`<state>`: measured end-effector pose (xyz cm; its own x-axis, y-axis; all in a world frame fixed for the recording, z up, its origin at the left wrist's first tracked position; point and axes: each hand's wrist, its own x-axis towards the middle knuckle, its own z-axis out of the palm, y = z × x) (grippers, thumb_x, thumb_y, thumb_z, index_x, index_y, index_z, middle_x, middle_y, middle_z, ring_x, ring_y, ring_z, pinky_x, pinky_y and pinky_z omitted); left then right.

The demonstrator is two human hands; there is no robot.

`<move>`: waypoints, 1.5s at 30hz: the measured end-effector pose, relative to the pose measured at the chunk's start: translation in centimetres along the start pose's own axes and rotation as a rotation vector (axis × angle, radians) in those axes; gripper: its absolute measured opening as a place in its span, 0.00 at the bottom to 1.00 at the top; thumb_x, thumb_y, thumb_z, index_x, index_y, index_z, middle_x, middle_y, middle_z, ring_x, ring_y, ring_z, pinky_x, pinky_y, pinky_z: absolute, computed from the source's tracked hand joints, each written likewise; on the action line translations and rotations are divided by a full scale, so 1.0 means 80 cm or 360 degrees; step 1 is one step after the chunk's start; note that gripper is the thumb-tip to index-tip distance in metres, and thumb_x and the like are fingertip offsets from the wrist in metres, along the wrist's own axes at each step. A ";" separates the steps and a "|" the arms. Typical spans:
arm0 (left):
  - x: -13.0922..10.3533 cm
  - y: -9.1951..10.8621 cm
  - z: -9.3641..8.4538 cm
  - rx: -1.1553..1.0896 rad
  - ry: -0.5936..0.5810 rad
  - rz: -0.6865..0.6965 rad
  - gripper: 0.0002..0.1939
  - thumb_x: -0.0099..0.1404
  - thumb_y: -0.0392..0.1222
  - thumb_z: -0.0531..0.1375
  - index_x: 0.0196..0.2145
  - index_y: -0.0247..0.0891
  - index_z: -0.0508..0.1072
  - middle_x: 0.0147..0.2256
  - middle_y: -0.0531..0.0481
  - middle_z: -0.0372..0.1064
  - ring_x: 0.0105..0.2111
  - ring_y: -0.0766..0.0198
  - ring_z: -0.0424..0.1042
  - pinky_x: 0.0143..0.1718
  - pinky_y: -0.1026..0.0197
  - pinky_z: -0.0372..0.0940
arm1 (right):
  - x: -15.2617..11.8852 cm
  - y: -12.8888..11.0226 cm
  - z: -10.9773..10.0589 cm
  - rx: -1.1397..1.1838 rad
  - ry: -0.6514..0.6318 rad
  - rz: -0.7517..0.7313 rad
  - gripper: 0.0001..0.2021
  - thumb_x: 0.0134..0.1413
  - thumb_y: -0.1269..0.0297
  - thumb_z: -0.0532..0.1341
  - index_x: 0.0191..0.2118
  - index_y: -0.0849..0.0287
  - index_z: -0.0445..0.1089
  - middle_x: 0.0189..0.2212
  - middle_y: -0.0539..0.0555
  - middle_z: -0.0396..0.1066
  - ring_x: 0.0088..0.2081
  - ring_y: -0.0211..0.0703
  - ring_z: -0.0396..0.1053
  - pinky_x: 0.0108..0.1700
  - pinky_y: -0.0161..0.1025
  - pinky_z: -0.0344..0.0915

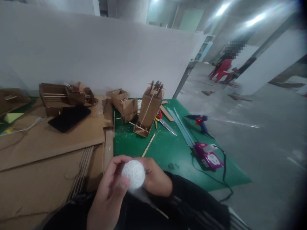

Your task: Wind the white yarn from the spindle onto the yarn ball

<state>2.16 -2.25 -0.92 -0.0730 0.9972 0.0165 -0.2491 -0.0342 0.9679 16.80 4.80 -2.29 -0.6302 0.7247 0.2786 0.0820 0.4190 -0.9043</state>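
The white string ball [134, 173] sits between the hands: the left hand [108, 190] pinches it, the right hand [157, 179] curls around its other side. Light, even pressure should protect its windings.

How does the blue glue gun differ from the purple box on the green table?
The glue gun is mostly dark blue with a red light showing, while the purple box is purple with white labels. The glue gun is slim, with a nozzle and a grip; the purple box is blocky. The glue gun lies farther from the person, the purple box nearer. Both rest toward the right side of the green table, and each has a dark cord.
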 end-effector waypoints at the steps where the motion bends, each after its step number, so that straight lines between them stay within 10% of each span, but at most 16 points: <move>1: 0.003 -0.002 -0.001 -0.0046 -0.0045 -0.0004 0.19 0.65 0.56 0.59 0.47 0.41 0.69 0.47 0.44 0.74 0.45 0.58 0.73 0.43 0.66 0.66 | -0.001 -0.004 0.002 0.0027 -0.0036 -0.0005 0.17 0.61 0.57 0.61 0.24 0.62 0.67 0.24 0.48 0.63 0.27 0.34 0.61 0.31 0.31 0.59; 9: 0.015 -0.001 -0.008 0.0129 -0.0045 -0.0022 0.14 0.69 0.47 0.58 0.49 0.43 0.65 0.52 0.46 0.71 0.46 0.63 0.73 0.46 0.66 0.65 | -0.030 -0.054 0.010 -0.0345 -0.0137 0.0081 0.09 0.58 0.70 0.58 0.27 0.60 0.63 0.25 0.49 0.66 0.28 0.35 0.61 0.32 0.32 0.57; 16: 0.014 0.005 -0.010 0.0215 -0.0203 -0.0101 0.12 0.68 0.43 0.59 0.49 0.43 0.69 0.51 0.47 0.72 0.50 0.62 0.72 0.49 0.66 0.65 | -0.020 -0.089 -0.037 -0.0717 -0.0165 -0.0299 0.07 0.54 0.76 0.56 0.28 0.58 0.62 0.24 0.50 0.62 0.29 0.40 0.58 0.31 0.36 0.55; 26: 0.008 0.004 -0.009 -0.0257 -0.0343 -0.0189 0.15 0.59 0.42 0.68 0.45 0.44 0.76 0.39 0.50 0.74 0.38 0.62 0.73 0.40 0.66 0.68 | 0.013 -0.064 -0.074 -0.0504 -0.0128 -0.0448 0.08 0.64 0.66 0.59 0.37 0.61 0.75 0.29 0.55 0.69 0.32 0.39 0.65 0.34 0.34 0.62; 35: 0.001 0.008 -0.004 -0.0178 -0.0045 0.0021 0.13 0.58 0.41 0.68 0.42 0.45 0.78 0.52 0.47 0.71 0.50 0.57 0.72 0.46 0.67 0.67 | 0.012 0.009 -0.034 0.0050 0.0075 0.0075 0.17 0.61 0.53 0.61 0.30 0.64 0.72 0.26 0.52 0.68 0.27 0.37 0.64 0.29 0.33 0.60; 45: 0.011 -0.003 -0.012 0.0409 -0.0037 0.0057 0.14 0.67 0.43 0.60 0.50 0.42 0.66 0.52 0.44 0.70 0.51 0.57 0.71 0.51 0.61 0.63 | -0.022 -0.051 -0.019 -0.0440 -0.0045 -0.0061 0.05 0.53 0.75 0.56 0.30 0.60 0.66 0.26 0.50 0.66 0.28 0.38 0.62 0.32 0.34 0.58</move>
<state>1.20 -1.42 -1.40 -0.0544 0.9970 0.0548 0.0069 -0.0546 0.9985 18.74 2.65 1.38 -0.6581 0.6913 0.2982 0.2627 0.5821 -0.7695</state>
